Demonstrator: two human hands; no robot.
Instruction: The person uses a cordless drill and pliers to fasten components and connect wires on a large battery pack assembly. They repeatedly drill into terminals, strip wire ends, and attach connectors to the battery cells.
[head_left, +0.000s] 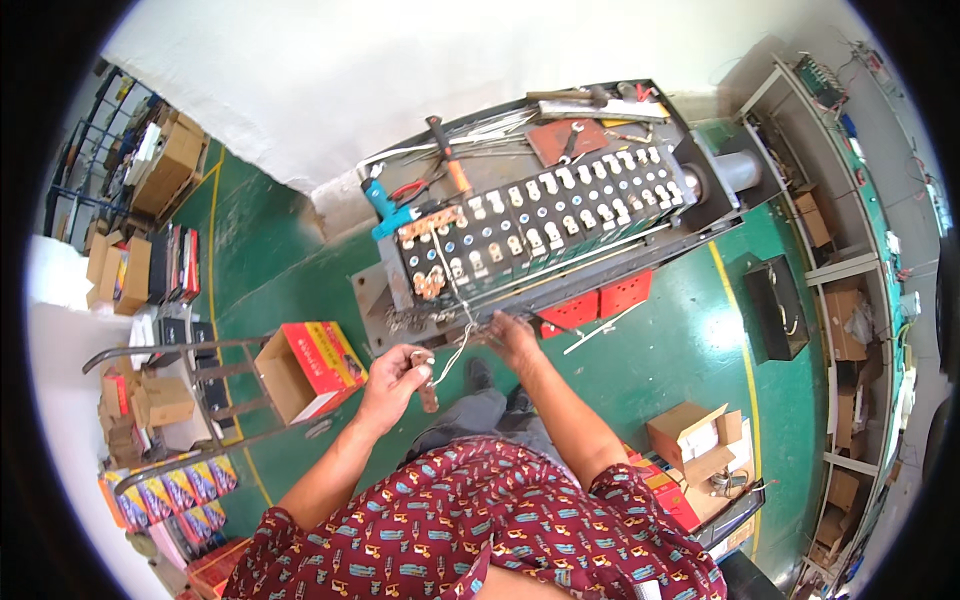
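Note:
My left hand (392,388) is closed around a short copper-coloured bar (428,394), held off the bench's near left corner. Thin white wires (458,348) run from near the bar up onto the battery block (530,225), a long row of dark cells with pale and blue terminals. Just off the bench's front edge is my right hand (512,338), fingers loosely apart; nothing shows in it. Small metal hardware (408,320) lies heaped by the block's left end. Copper connectors (430,284) sit on the leftmost terminals. A teal power tool (384,208) rests beside them.
Behind the block lie a hammer (449,156), a wrench (571,142) and a reddish plate (550,140). Red bins (600,304) hang below the bench front. A cart (215,372) with a carton (312,370) stands left; an open box (695,440) is at right, shelving (845,270) beyond.

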